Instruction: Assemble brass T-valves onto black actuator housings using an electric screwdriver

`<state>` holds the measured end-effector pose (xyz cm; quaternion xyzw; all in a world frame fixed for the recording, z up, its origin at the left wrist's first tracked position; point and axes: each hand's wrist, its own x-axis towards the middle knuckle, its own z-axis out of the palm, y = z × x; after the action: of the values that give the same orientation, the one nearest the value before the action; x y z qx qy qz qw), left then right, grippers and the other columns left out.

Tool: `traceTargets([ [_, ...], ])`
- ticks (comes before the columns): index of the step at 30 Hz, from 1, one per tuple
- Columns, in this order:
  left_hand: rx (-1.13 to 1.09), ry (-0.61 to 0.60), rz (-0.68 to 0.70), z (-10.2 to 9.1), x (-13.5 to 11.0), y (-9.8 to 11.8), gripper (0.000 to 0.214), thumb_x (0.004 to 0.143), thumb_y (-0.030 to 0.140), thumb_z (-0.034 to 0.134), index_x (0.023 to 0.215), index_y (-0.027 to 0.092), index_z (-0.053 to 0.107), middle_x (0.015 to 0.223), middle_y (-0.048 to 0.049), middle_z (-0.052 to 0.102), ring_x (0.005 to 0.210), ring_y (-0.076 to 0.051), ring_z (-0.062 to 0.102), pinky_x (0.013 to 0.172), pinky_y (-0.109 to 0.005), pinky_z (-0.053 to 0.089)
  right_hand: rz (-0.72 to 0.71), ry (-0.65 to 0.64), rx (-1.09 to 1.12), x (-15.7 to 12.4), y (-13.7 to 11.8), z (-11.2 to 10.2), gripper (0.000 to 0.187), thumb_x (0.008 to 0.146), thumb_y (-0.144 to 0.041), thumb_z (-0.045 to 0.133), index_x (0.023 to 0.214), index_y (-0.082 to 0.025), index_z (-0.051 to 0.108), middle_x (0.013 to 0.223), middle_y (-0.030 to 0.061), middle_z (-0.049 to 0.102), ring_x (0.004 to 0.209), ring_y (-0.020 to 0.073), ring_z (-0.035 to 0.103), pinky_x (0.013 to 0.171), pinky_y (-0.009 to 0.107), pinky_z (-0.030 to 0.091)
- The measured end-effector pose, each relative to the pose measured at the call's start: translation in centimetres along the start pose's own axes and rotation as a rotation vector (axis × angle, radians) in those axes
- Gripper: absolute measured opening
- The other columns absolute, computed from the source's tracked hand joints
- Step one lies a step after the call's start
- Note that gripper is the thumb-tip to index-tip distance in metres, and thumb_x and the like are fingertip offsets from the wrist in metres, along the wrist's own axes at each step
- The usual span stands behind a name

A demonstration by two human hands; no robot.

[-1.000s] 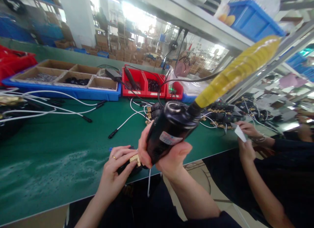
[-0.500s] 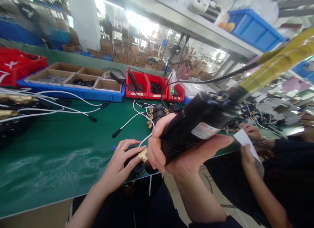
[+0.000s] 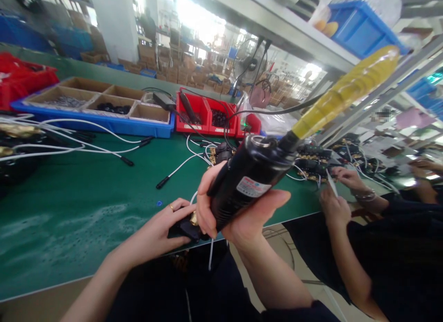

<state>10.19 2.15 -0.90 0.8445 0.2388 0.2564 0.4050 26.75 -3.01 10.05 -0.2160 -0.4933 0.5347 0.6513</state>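
My right hand (image 3: 238,211) is wrapped round a black electric screwdriver (image 3: 249,179), its tip angled down to the left and its yellow-wrapped cable end (image 3: 346,89) rising to the upper right. My left hand (image 3: 162,229), with a ring on one finger, lies over a small black part with a brass fitting (image 3: 188,226) at the table's near edge, fingers closed on it. The screwdriver's tip meets that part, hidden behind my right fingers.
A green mat (image 3: 86,206) covers the table. White cables (image 3: 69,142) run across it. A blue tray with cardboard compartments (image 3: 104,112) and red bins (image 3: 207,116) stand at the back. A co-worker's hands (image 3: 335,197) hold a paper slip at the right beside more black parts (image 3: 311,163).
The screwdriver tilted flatter to the right half a second ago, then swung back up. My left hand stayed on the black part, sliding slightly. The co-worker's slip turned edge-on.
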Motion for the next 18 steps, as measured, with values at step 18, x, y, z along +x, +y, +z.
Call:
traceTargets([
  [18,-0.043,-0.050,-0.053,0.2,-0.1,-2.3,0.046,0.085,0.030,0.079,0.130,0.031,0.067,0.119,-0.0033,0.068,0.115,-0.024,0.064,0.101,-0.033,0.051,-0.004,0.099,-0.072,-0.2,0.0,-0.4,0.070,0.069,-0.090,0.066,0.081,-0.021,0.057,0.043,-0.0061,0.045,0.028,0.0105,0.035,0.032,0.023,0.032],
])
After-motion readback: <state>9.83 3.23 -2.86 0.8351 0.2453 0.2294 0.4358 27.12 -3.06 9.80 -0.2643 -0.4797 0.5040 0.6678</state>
